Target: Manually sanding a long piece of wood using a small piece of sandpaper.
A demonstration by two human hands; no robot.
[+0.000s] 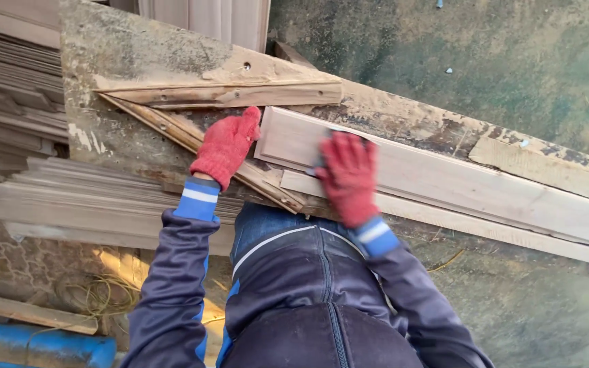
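Note:
A long pale moulded wooden board [485,184] lies across a worn, stained workbench [138,54], running off to the right. My left hand [226,144], in a red knit glove, rests against the board's near end with its fingers pressed on the end edge. My right hand [348,176], also in a red glove, lies flat on the board's top and presses a small dark pad [322,161], mostly hidden under the fingers. Both sleeves are dark blue with striped blue cuffs.
Two wooden strips [226,94] are fixed to the bench in a V shape behind my left hand. A stack of thin moulded slats [83,197] lies at the left. A blue pipe [35,346] and coiled yellow string [97,294] are on the floor below.

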